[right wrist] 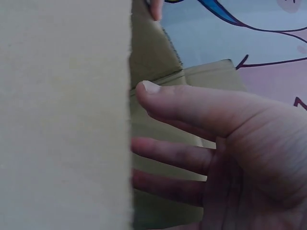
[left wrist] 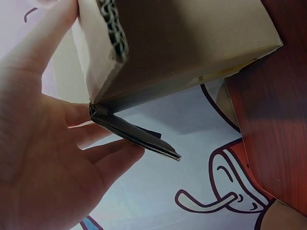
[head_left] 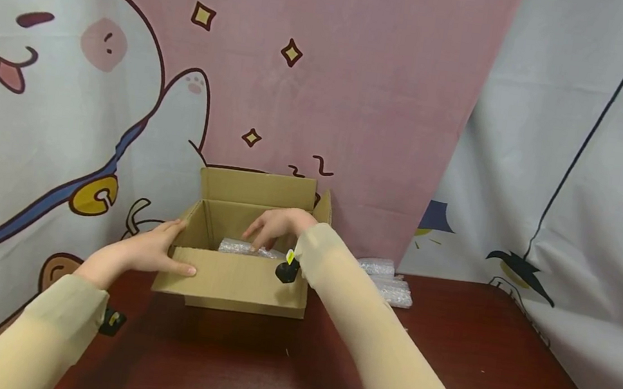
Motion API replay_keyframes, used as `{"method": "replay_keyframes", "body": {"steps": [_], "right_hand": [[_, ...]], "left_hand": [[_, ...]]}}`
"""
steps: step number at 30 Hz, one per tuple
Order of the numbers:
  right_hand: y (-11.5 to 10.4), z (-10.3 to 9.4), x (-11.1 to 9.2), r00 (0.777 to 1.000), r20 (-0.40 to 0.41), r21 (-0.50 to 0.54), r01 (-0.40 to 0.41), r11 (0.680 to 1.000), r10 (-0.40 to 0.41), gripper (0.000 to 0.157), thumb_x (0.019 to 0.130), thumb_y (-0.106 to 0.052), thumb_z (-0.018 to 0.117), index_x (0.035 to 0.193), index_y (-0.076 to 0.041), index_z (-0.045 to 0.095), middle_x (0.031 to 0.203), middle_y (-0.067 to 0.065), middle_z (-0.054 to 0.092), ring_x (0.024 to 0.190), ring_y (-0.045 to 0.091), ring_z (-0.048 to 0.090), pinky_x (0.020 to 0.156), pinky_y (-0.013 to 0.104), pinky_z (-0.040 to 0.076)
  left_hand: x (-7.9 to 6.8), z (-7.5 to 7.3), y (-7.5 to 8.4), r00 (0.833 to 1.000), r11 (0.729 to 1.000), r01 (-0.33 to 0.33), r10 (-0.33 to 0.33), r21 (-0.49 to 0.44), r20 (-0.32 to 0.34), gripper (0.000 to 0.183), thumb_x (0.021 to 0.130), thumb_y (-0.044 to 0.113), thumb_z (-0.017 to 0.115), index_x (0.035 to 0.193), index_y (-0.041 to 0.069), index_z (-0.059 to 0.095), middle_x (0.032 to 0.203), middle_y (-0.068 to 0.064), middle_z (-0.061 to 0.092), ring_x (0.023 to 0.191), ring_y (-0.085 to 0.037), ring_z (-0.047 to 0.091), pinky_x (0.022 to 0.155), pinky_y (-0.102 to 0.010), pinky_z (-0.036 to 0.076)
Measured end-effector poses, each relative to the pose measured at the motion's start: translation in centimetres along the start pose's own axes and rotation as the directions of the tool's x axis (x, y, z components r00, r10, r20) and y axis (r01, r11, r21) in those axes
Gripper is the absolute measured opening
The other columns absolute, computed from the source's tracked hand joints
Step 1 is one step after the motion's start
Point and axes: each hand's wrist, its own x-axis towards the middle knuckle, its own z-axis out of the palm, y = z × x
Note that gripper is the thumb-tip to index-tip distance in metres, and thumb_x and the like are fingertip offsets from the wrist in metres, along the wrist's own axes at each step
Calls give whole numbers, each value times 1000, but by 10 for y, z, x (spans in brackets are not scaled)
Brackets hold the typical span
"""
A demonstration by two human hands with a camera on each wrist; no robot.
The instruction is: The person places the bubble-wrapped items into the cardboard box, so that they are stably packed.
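An open cardboard box (head_left: 239,283) stands on the table with its flaps folded out. My left hand (head_left: 144,248) grips the box's left front corner, thumb over the front flap and fingers against the side flap. In the left wrist view, that hand (left wrist: 57,139) shows its fingers around the cardboard edge. My right hand (head_left: 275,228) reaches over the opening, fingers pointing down and spread. Inside the box lies a bubble-wrapped bundle (head_left: 235,247), right below those fingers. In the right wrist view, the front flap (right wrist: 62,115) hides the fingertips of the right hand (right wrist: 211,139).
More bubble-wrapped bundles (head_left: 393,291) lie on the dark red table (head_left: 462,349) to the right of the box, partly behind my right sleeve. A printed cloth backdrop (head_left: 393,101) hangs close behind the box and along both sides.
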Motion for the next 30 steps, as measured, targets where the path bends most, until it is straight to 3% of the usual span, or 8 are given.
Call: {"method": "replay_keyframes", "body": {"steps": [5, 13, 17, 23, 27, 30], "right_hand": [[-6, -9, -10, 1000, -20, -28, -4, 1000, 3, 51, 88, -35, 70, 137, -31, 57, 132, -2, 57, 113, 18, 60, 87, 50, 49], [-19, -20, -33, 990, 35, -67, 141, 988, -138, 50, 92, -34, 66, 141, -28, 53, 135, -4, 58, 114, 13, 59, 92, 53, 46], [-21, -22, -52, 972, 72, -56, 227, 972, -222, 51, 93, -32, 66, 142, -25, 51, 131, -7, 59, 114, 10, 58, 88, 45, 49], [-14, -23, -92, 932, 63, -51, 361, 931, -358, 52, 95, -22, 65, 144, -14, 49, 131, 2, 60, 115, 12, 59, 89, 34, 50], [-1, -18, -121, 895, 58, -13, 444, 896, -443, 52, 94, -17, 65, 143, -8, 49, 131, 5, 60, 115, 17, 60, 94, 33, 48], [12, -11, -140, 880, 72, 62, 465, 883, -469, 53, 94, -16, 65, 143, -5, 48, 131, 10, 59, 116, 26, 59, 94, 36, 48]], "left_hand": [[0, 0, 0, 1000, 1000, 3, -3, -4, 5, 116, 77, 57, 74, 147, -16, 17, 148, -40, 17, 135, -55, 19, 105, -65, 24], [1, 0, 0, 1000, 1000, 9, -9, 0, 11, 116, 77, 58, 74, 147, -16, 17, 148, -40, 17, 135, -55, 19, 105, -65, 25], [2, 0, 0, 1000, 1000, 3, -3, -4, 10, 116, 77, 58, 74, 146, -16, 17, 148, -41, 17, 135, -55, 20, 105, -65, 25], [2, 1, -2, 1000, 1000, -14, 14, -4, 1, 115, 77, 57, 74, 146, -16, 18, 148, -40, 18, 135, -55, 19, 105, -65, 24], [1, 1, -2, 1000, 1000, -16, 16, -1, -2, 115, 77, 57, 74, 146, -16, 19, 148, -40, 19, 135, -55, 20, 105, -65, 25], [1, 1, -2, 1000, 1000, -15, 15, -5, 2, 115, 77, 57, 75, 146, -17, 18, 148, -40, 18, 135, -55, 20, 105, -65, 25]]}}
